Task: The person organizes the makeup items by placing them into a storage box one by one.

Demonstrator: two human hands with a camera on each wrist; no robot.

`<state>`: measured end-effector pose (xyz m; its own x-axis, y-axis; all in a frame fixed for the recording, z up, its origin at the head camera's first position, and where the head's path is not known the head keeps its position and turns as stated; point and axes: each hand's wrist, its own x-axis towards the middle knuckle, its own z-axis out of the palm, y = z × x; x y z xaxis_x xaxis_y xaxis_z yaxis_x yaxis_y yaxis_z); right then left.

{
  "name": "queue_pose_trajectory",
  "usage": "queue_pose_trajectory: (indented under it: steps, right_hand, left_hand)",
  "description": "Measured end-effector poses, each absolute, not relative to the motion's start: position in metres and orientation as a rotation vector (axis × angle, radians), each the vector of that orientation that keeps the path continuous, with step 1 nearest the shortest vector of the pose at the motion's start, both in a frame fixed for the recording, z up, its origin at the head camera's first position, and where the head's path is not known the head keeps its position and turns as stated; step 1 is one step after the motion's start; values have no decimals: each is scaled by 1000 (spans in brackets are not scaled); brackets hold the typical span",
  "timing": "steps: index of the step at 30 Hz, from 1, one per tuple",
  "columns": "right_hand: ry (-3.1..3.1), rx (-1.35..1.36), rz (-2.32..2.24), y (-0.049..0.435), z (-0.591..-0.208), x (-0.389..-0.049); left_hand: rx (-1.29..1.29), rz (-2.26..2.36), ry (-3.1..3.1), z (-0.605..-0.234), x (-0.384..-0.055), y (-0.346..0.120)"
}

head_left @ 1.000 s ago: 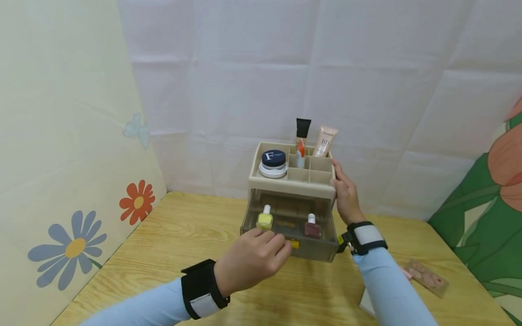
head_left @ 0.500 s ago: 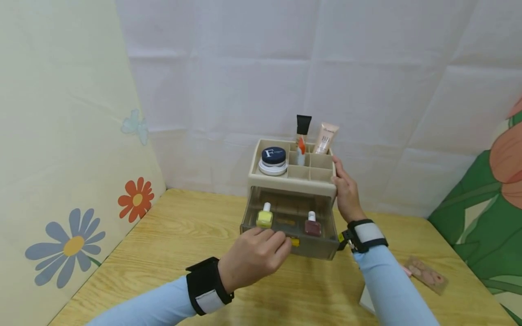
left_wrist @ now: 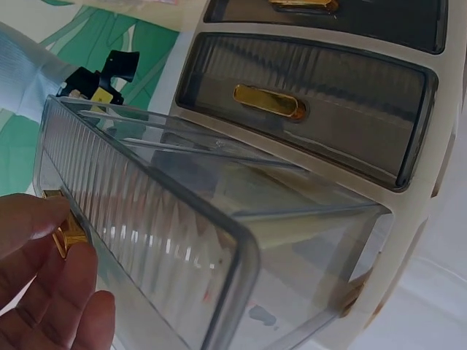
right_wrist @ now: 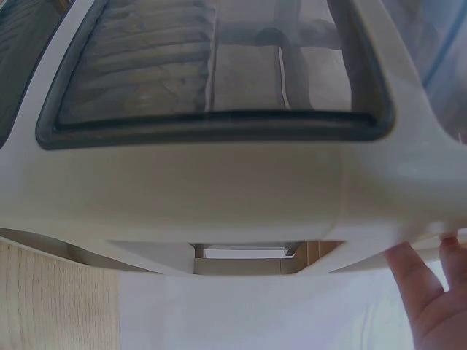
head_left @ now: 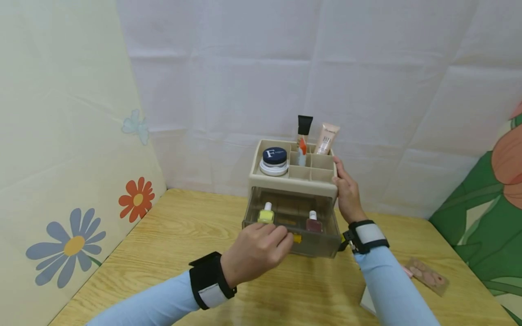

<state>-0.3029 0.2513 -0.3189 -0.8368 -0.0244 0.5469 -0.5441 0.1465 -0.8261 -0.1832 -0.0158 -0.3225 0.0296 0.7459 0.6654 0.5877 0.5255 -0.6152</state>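
Observation:
A cream makeup organizer [head_left: 292, 182] stands on the table, with a smoky clear drawer [head_left: 318, 244] pulled out at its front. My left hand [head_left: 258, 249] is at the drawer front, thumb and fingers pinching its gold handle [left_wrist: 71, 232]. Round the organizer's right side, my right hand [head_left: 348, 194] grips near the top edge; the right wrist view shows only some of its fingers [right_wrist: 416, 284]. Inside the drawer lie a yellow nail polish bottle [head_left: 267, 215], its base hidden by my left hand, and a dark red nail polish bottle [head_left: 313, 224].
In the organizer's top sit a navy-lidded jar [head_left: 274, 156], a black-capped tube [head_left: 304, 125] and a pink BB tube [head_left: 327, 138]. A brownish palette [head_left: 428, 276] and a white item [head_left: 368, 301] lie at the right, partly behind my forearm. A white cloth [head_left: 228, 90] hangs behind.
My left hand has shifted slightly up and right, covering more of the yellow bottle's base. The drawer front has edged a little toward the organizer. My right hand keeps its grip.

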Motion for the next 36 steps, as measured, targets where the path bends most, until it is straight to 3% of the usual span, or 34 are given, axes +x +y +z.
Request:
queue_pose_trajectory:
  steps: [36]
  right_hand:
    - [-2081,550,1709,252,-320,-301]
  left_hand:
    - [-1087,108,-1748,-318,-245,5]
